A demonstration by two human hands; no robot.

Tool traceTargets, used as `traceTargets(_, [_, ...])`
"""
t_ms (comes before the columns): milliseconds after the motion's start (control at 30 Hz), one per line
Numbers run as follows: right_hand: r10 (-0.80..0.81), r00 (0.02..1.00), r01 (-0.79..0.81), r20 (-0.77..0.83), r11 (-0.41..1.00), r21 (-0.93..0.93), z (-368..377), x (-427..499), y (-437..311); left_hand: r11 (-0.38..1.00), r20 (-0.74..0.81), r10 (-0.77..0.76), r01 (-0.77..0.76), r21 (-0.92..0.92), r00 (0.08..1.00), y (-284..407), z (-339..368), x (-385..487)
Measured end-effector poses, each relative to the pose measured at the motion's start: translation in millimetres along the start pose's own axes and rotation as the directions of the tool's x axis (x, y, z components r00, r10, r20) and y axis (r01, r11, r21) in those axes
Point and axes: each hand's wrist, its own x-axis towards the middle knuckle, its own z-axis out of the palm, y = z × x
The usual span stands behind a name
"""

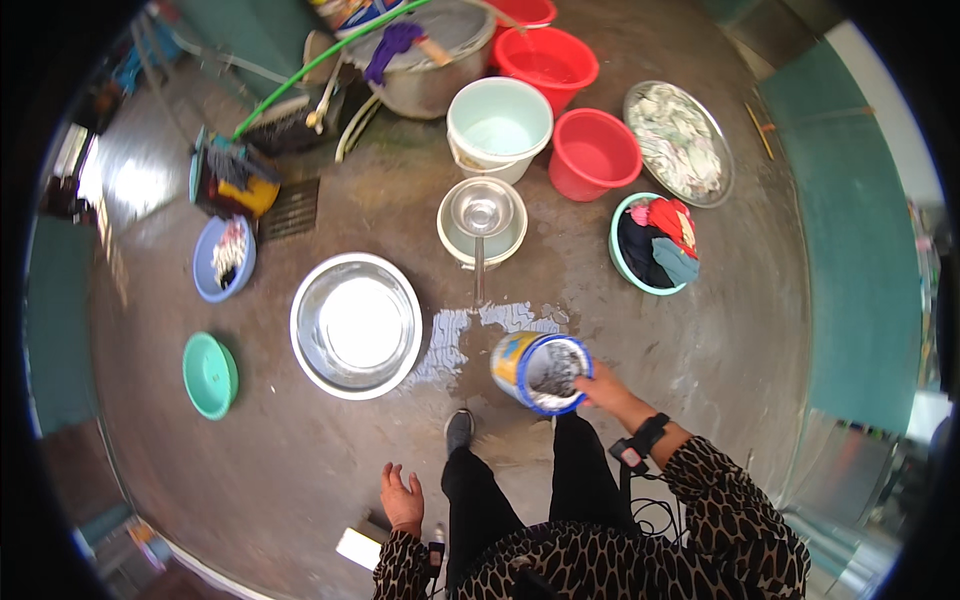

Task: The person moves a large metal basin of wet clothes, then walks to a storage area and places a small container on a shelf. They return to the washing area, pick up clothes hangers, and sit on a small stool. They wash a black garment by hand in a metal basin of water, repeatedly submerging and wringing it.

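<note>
My right hand (609,391) grips the blue rim of a plastic bucket (508,369) with a yellow and blue side. The bucket tilts, its mouth facing me. Something mottled grey and white is inside; whether it is cloth or suds I cannot tell. My left hand (403,498) hangs free, fingers apart, holding nothing. Ahead on the wet floor stands a wide, shiny metal basin (306,360). Beyond the bucket, a long-handled metal ladle (480,259) rests across a smaller white bucket (448,238). A larger white bucket (463,163) stands just behind it.
Red buckets (589,176) stand at the back beside a large metal tub (427,90). Pale cloths fill a metal basin (726,169); coloured clothes lie in a mint basin (624,262). Leftward are a blue basin (202,262), a green basin (210,375), a floor drain (295,208) and a green hose (300,77).
</note>
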Motion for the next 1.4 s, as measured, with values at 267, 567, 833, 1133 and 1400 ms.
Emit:
traceTargets(267, [0.29, 0.839, -0.028, -0.461, 0.868, 0.496, -68, -188, 24, 0.983, 0.19, -0.06, 0.025, 0.182, 0.98, -99, -118, 11])
traceTargets(567, [0.543, 0.659, 0.115, -0.52, 0.611, 0.783, -186, -323, 191, 0.895, 0.188, 0.127, -0.194, 0.402, 0.974, -6, -83, 12])
traceTargets(833, [0.672, 0.541, 0.239, -0.506, 0.454, 0.858, -342, -480, 363, 0.653, 0.371, 0.646, -0.734, 0.186, 0.668, 320, 121, -43])
traceTargets(1133, [0.754, 0.258, 0.382, -0.604, 0.495, 0.781, -447, -656, 516, 0.426, 0.656, 0.657, -0.901, 0.084, 0.372, 621, 254, -222])
traceTargets(1400, [0.836, 0.237, 0.587, -0.494, 0.283, 0.759, -572, -720, 575, 0.274, 0.687, 0.599, -0.911, 0.307, 0.411, 814, 371, -266])
